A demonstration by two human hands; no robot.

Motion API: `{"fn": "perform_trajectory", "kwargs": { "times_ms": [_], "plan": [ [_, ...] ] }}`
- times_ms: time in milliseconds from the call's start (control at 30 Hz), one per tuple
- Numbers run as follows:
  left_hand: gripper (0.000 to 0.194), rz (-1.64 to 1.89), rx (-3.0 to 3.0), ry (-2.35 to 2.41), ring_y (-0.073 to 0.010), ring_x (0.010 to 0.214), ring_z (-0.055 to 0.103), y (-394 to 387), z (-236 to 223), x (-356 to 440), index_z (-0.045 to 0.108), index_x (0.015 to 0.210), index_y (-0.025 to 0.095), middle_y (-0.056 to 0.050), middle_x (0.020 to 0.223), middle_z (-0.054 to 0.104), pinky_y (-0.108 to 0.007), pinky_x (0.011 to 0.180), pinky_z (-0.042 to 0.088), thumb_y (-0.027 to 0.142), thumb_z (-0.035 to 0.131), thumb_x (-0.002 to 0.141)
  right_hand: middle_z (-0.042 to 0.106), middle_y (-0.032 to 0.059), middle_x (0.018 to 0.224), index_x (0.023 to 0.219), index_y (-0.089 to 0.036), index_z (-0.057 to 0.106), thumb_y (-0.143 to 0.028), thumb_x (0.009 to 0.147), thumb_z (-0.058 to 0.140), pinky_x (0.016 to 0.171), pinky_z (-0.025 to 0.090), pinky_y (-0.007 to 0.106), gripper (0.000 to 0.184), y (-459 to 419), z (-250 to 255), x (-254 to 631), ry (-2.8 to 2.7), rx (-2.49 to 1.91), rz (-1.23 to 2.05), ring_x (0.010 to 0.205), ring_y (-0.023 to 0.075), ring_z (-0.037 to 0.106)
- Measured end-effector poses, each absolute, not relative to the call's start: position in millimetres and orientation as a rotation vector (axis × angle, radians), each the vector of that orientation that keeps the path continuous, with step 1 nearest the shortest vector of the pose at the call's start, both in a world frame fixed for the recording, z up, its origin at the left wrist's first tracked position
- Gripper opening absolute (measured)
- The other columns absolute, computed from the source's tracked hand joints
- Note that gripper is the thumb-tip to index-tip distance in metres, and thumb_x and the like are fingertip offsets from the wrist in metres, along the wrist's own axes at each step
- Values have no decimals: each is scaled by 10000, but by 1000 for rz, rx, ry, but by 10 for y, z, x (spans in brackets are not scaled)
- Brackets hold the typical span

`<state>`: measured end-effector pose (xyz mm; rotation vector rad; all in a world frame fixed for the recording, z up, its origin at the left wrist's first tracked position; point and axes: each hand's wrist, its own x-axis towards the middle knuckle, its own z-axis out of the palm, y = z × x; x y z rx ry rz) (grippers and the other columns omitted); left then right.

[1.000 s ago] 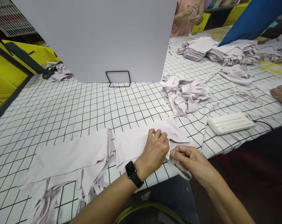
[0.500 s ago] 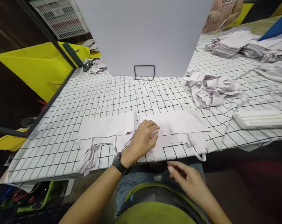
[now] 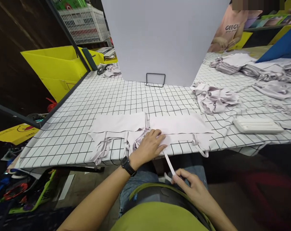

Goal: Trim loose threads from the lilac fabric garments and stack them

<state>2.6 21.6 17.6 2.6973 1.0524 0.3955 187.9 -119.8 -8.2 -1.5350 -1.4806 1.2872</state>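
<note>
A pale pinkish garment piece [image 3: 181, 123] with thin straps lies flat near the table's front edge. My left hand [image 3: 151, 144], with a black watch on the wrist, rests on its lower left corner, fingers laid on the cloth and thumb apart. Below the edge, my right hand [image 3: 187, 181] pinches the end of a narrow fabric strap [image 3: 169, 163], which runs taut up to the cloth under my left hand. Another strap [image 3: 202, 150] hangs in a loop at the garment's right side. To the left lies a stack of similar garment pieces [image 3: 118, 122], straps bunched at its front.
A large grey board [image 3: 159, 41] stands on the gridded tablecloth [image 3: 106, 99]. Crumpled pale fabric [image 3: 215, 98] and a white power strip [image 3: 258, 125] lie to the right. Yellow bins [image 3: 56, 70] flank the left. Across the table, a person [image 3: 229, 29] stands near fabric piles [image 3: 241, 62].
My right hand left the right-side strap, moved down off the table, and now holds the left strap pulled toward me. My left hand shifted to the garment's lower left corner. The camera view turned left.
</note>
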Motion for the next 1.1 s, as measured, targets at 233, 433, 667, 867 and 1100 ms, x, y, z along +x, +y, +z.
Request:
{"fn": "perform_trajectory", "kwargs": {
  "times_ms": [233, 433, 667, 867, 1100],
  "plan": [
    [348, 364, 2737, 1119, -300, 1153, 501, 233, 168, 30, 563, 1270, 150, -131, 1273, 561, -451, 1011, 465, 379, 531, 1010, 680, 23, 767, 794, -212, 689, -549, 964, 531, 688, 478, 234, 409, -1697, 304, 2202, -1517, -1656, 1368, 755, 189, 639],
    [337, 380, 2715, 1113, -301, 1140, 503, 263, 168, 13, 572, 1254, 148, -133, 1256, 563, -459, 1006, 472, 371, 539, 1004, 703, 21, 700, 1246, -207, 699, -613, 925, 564, 638, 502, 282, 535, -1900, 441, 2278, -1212, -1778, 1356, 623, 187, 603],
    [306, 359, 2711, 1108, -301, 1129, 522, 284, 191, 29, 579, 1237, 165, -131, 1241, 564, -477, 987, 490, 347, 551, 993, 759, 71, 691, 812, -216, 790, -615, 757, 791, 626, 557, 298, 403, -1980, 760, 2345, -730, -1598, 1418, 597, 187, 659],
    [227, 389, 2682, 1095, -311, 1097, 542, 249, 230, 43, 627, 1143, 144, -146, 1197, 594, -508, 939, 505, 285, 565, 976, 811, 162, 1027, 1038, -226, 824, -545, 755, 830, 859, 617, 450, 427, -1634, 679, 2349, -723, -1497, 1388, 884, 296, 775],
    [109, 868, 2181, 728, -213, 1028, 606, -129, 543, 199, 657, 1041, 209, -74, 1065, 672, -370, 902, 513, 181, 581, 968, 822, 140, 934, 1075, -204, 826, -563, 821, 752, 769, 640, 388, 445, -1126, 593, 2241, -1018, -1567, 1266, 824, 279, 779]
  ]
}}
